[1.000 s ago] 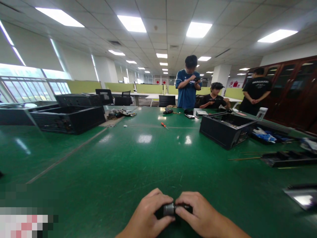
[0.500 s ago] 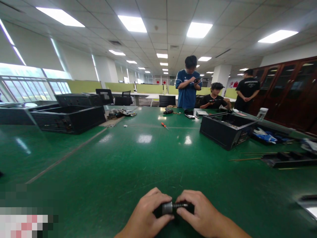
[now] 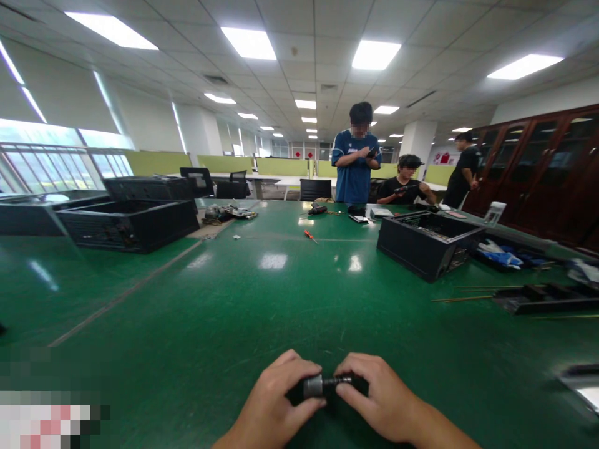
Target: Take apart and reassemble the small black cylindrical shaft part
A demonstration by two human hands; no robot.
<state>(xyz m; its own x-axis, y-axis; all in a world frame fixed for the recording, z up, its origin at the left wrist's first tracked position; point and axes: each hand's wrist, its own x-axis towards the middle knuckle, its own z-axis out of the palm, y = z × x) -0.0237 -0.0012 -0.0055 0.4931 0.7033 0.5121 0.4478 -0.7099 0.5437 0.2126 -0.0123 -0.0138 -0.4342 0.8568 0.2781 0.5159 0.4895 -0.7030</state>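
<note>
A big, shiny green table (image 3: 262,299) spreads out in front. Far off stands a person in a blue shirt (image 3: 353,178); the pale letters (image 3: 353,149) on it are too blurry to read. A black metal box with an open top (image 3: 416,246) sits on the right, farther away. Near the middle, the left hand (image 3: 285,399) and right hand (image 3: 381,396) grip a dark metal rod with a fat grey collar (image 3: 312,386). It runs left to right, thin part right, that end slightly farther. The hands hide both ends. A small orange screwdriver (image 3: 309,236) lies far ahead.
</note>
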